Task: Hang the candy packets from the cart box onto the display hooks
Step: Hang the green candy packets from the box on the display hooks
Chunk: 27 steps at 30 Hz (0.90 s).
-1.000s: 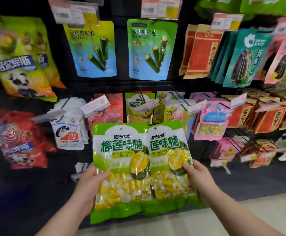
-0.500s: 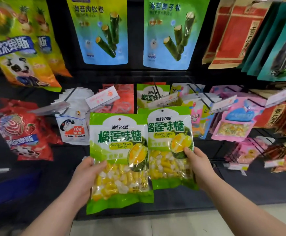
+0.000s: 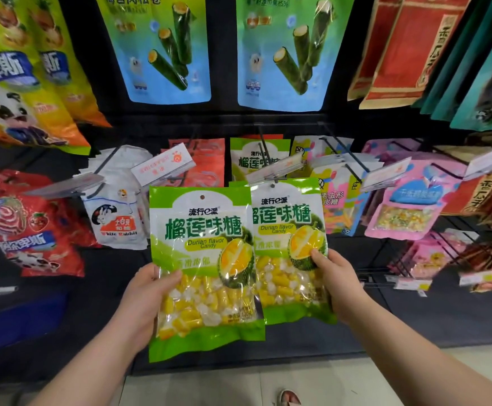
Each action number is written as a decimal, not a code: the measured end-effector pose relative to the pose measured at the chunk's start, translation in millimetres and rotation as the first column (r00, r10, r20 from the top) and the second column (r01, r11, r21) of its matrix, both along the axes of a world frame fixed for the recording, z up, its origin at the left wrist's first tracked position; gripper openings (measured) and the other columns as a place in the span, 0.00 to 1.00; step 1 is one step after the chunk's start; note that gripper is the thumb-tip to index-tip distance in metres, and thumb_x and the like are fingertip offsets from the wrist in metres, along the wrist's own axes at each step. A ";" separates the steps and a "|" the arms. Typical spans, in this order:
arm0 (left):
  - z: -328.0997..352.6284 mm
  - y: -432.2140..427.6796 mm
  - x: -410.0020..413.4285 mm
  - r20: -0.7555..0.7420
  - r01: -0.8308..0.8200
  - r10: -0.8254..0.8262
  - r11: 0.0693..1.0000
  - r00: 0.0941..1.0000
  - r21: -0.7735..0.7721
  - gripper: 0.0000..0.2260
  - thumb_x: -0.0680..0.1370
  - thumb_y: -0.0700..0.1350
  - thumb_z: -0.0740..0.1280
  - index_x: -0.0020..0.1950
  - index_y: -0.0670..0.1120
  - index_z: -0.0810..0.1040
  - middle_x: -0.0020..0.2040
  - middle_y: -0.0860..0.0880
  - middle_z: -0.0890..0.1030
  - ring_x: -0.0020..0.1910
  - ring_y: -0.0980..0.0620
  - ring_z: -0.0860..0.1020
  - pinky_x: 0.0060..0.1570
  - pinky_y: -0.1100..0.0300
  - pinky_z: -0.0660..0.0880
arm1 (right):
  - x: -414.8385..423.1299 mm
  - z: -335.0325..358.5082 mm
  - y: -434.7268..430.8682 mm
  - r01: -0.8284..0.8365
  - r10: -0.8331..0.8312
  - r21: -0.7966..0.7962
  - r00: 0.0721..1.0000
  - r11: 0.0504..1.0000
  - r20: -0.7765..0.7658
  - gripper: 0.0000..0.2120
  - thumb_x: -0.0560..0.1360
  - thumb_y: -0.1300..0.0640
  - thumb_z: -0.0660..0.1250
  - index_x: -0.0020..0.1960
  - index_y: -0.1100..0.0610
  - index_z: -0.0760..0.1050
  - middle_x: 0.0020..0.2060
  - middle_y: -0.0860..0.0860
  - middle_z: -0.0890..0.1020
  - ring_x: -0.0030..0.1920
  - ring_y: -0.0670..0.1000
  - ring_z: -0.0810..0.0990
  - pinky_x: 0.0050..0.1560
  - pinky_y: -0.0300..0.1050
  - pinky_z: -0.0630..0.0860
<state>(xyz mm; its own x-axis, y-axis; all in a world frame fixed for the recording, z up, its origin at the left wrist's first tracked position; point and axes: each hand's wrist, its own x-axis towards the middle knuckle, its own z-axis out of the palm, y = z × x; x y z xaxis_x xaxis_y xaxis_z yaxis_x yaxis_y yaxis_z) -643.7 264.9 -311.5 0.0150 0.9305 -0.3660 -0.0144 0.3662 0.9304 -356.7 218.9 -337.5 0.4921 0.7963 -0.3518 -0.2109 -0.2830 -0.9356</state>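
The left hand [image 3: 145, 300] grasped one durian candy packet [image 3: 200, 230]; the right hand [image 3: 338, 282] grasped a second packet [image 3: 285, 218], its top just under a display hook [image 3: 263, 153]

Front green packet [image 3: 203, 259]: "流行e派" on top, "榴莲味糖" in large green characters, "Durian flavor Candy" below. Second green packet [image 3: 290, 238], left edge overlapped: same brand line, "Durian flavor Candy". White bag [image 3: 115, 221] hanging to the left: "White Rabbit", blurred. Red bag [image 3: 28, 230], far left: "阿尔卑斯". Price tag [image 3: 162, 167]: print too faint to read.
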 end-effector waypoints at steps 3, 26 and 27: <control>-1.7 -0.6 0.8 -0.010 0.001 -0.001 1.000 1.000 -0.006 0.07 0.77 0.36 0.67 0.41 0.42 0.72 0.40 0.39 0.79 0.38 0.43 0.78 0.42 0.50 0.76 | 1.4 -1.2 5.0 -0.001 0.001 -0.010 1.000 1.000 0.022 0.07 0.78 0.54 0.64 0.49 0.55 0.79 0.48 0.59 0.84 0.50 0.62 0.83 0.55 0.65 0.78; -65.7 37.8 35.0 0.102 0.091 -0.096 0.995 0.990 0.047 0.30 0.49 0.53 0.83 0.41 0.41 0.75 0.39 0.38 0.81 0.38 0.42 0.80 0.44 0.46 0.75 | 37.9 -59.9 155.6 -0.010 0.011 -0.025 0.999 1.000 0.040 0.10 0.78 0.52 0.64 0.54 0.58 0.76 0.56 0.62 0.80 0.48 0.55 0.77 0.53 0.56 0.76; -70.8 39.4 36.8 0.104 0.096 -0.102 0.994 0.989 0.057 0.36 0.44 0.57 0.83 0.42 0.40 0.76 0.41 0.38 0.82 0.39 0.41 0.81 0.46 0.44 0.75 | 39.7 -63.2 157.7 -0.030 0.031 -0.025 0.999 0.999 0.031 0.09 0.78 0.52 0.64 0.52 0.57 0.76 0.56 0.63 0.80 0.46 0.55 0.77 0.49 0.52 0.76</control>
<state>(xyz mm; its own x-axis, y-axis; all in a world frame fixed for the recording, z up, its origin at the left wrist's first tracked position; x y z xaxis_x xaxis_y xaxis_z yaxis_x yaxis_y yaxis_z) -606.9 304.3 -382.3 0.1442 0.9402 -0.3086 -0.0808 0.3220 0.9433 -317.1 376.7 -400.8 0.4791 0.8023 -0.3562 -0.1722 -0.3120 -0.9344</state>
